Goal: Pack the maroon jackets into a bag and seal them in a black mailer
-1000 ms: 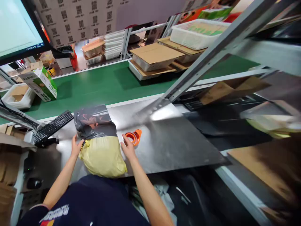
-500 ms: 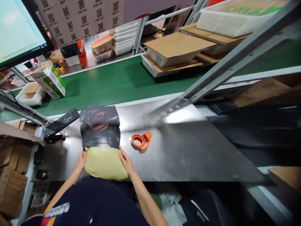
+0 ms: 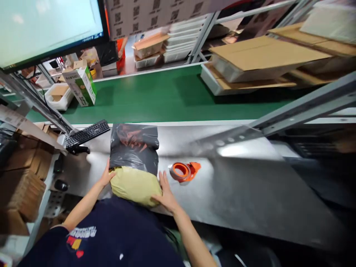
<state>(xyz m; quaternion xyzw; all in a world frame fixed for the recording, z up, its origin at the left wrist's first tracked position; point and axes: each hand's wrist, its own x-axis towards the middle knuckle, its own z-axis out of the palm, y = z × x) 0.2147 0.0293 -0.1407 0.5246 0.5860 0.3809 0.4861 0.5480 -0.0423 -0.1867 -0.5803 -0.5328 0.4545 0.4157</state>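
A yellow soft package [image 3: 136,185] lies on the metal table close to my body, its far part inside a black plastic bag [image 3: 133,150]. The bag lies flat beyond it, shiny and wrinkled. My left hand [image 3: 108,175] grips the package's left side by the bag's mouth, thumb on top, other fingers partly hidden. On the right side, my right hand [image 3: 167,193] has its fingers spread, with the thumb touching the yellow surface and the fingertips beside the bag's edge. To the right of that hand sits an orange tape dispenser [image 3: 185,172] with a roll of tape.
A keyboard [image 3: 87,134], a dark scanner-like device [image 3: 79,149] and a mouse [image 3: 61,185] are at left. Past the metal table [image 3: 236,185] runs a green conveyor belt [image 3: 150,100] with a green-white carton [image 3: 80,87] and cardboard-topped trays [image 3: 233,74]. A monitor [image 3: 52,29] hangs upper left.
The view has shifted left, so everything appears further right. My right hand has spread its fingers and moved slightly outward from the bag. My left thumb now lies over the package's edge.
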